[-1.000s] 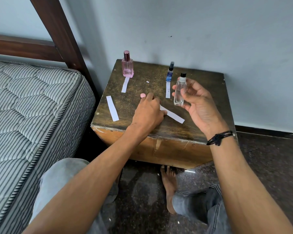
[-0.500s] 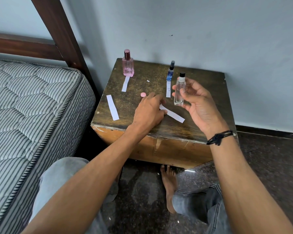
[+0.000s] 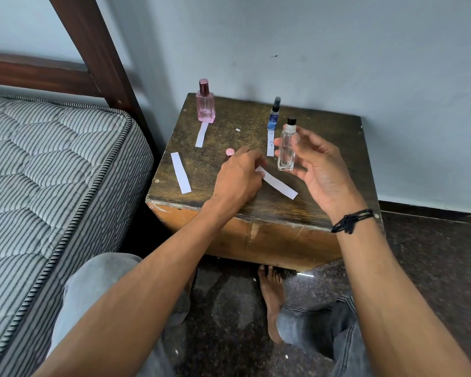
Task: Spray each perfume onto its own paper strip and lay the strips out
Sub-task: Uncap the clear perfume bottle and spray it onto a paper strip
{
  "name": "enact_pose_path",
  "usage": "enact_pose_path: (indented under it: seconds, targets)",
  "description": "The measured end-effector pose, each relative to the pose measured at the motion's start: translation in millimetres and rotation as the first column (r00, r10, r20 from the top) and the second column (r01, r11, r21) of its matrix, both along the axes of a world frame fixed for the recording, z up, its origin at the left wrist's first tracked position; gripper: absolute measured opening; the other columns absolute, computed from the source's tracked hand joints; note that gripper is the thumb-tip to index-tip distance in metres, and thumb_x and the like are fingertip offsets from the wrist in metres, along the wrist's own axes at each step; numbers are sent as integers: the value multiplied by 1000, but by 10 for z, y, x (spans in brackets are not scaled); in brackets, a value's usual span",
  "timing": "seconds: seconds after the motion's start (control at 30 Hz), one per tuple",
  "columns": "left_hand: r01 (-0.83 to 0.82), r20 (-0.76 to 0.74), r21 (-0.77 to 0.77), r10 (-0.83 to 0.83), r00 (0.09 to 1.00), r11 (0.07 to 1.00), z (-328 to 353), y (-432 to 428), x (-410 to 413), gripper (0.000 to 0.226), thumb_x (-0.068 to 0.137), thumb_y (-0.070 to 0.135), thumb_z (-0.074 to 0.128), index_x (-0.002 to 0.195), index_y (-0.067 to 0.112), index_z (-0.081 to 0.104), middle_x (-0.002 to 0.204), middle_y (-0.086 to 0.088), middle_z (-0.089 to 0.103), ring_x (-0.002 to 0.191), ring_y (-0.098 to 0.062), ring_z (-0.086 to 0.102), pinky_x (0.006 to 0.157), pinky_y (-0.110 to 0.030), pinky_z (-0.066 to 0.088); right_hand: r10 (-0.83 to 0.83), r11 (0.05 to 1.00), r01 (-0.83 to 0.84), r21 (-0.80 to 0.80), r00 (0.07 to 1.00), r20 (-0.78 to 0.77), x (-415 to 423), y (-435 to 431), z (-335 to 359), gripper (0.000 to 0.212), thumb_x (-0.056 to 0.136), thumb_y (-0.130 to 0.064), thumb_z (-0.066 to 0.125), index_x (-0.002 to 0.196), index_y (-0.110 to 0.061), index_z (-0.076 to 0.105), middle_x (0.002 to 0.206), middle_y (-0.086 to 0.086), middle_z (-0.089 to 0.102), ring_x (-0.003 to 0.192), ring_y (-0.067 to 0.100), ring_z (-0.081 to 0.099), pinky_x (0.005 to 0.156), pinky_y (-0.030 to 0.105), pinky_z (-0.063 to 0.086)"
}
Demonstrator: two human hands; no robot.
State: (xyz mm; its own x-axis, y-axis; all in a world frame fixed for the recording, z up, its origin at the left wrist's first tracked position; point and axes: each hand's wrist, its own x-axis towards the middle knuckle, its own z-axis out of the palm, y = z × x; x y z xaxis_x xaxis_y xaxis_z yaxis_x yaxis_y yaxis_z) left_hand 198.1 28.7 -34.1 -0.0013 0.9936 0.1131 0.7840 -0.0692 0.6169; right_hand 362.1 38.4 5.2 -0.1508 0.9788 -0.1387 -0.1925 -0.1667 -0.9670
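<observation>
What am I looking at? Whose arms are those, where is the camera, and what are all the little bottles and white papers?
No machine here, just a person. The camera sits on their head and looks down, so you see their own two arms. The right hand holds a clear bottle upright. The left hand pinches one end of a paper strip lying on the wooden table. Also there: a pink bottle with a second strip before it, a thin blue bottle with a third strip, a spare strip at the left, and a pink cap. A striped mattress is beside the table.
</observation>
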Motion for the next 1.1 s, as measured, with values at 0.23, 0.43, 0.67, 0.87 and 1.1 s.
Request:
enact_pose_path:
  seconds: [0.23, 0.43, 0.67, 0.87, 1.1]
  targets:
    - [-42, 110, -56, 48, 993, 998, 32, 23, -36, 18, 89, 3, 64, 98, 15, 74, 96, 4, 68, 92, -18, 61, 80, -31, 46, 9, 1000, -9, -12, 1000, 22, -13, -10, 13, 35, 85, -26, 71, 119, -18, 71, 114, 13, 77, 116, 35, 69, 101, 51, 55]
    - [-53, 178, -87, 68, 982, 995, 64, 50, -84, 19, 88, 4, 68, 96, 19, 75, 86, 11, 67, 92, -15, 65, 87, -29, 53, 23, 999, -23, -27, 1000, 15, 8, 4, -2, 38, 86, -25, 71, 122, -16, 70, 116, 13, 76, 114, 33, 70, 102, 51, 55]
    - [-66, 166, -103, 83, 983, 993, 109, 57, -103, 15, 88, 7, 70, 92, 20, 77, 95, 3, 74, 95, -18, 68, 89, -33, 54, 63, 997, -63, -52, 998, 11, 31, 37, -36, 41, 90, -17, 69, 130, -9, 67, 120, 13, 75, 116, 30, 69, 96, 45, 57]
    - [-80, 167, -118, 100, 981, 990, 124, 46, -107, 15, 89, 9, 70, 93, 22, 78, 97, 2, 75, 93, -16, 69, 87, -30, 55, 54, 998, -51, -46, 995, 87, 54, 58, -62, 36, 88, -9, 72, 124, -9, 71, 118, 10, 76, 113, 27, 71, 98, 49, 56]
    - [-84, 190, -137, 110, 976, 987, 126, 66, -129, 13, 89, 11, 71, 92, 22, 78, 79, 7, 67, 87, -16, 70, 84, -31, 56, 14, 999, -26, 30, 937, 349, 65, 65, -90, 25, 85, -22, 81, 110, -24, 79, 99, -2, 77, 101, 22, 70, 100, 51, 52]
